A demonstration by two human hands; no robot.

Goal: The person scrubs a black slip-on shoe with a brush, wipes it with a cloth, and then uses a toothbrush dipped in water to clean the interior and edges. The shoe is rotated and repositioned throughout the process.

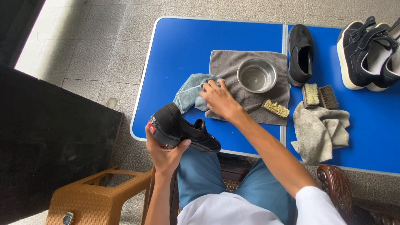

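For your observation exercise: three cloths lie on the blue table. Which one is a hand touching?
The light blue cloth at the left, under the right hand. The dark grey cloth holds a bowl; the beige cloth lies untouched.

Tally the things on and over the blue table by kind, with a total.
Shoes: 4, one black shoe in the left hand, one slip-on, one pair
Cloths: 3, blue cloth under the right hand, grey towel, beige rag
Brushes: 3
Metal bowl: 1
Total: 11

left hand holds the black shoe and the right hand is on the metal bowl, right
Not quite. The left hand does hold the black shoe, but the right hand is on the light blue cloth, not the metal bowl beside it. The head view shows this.
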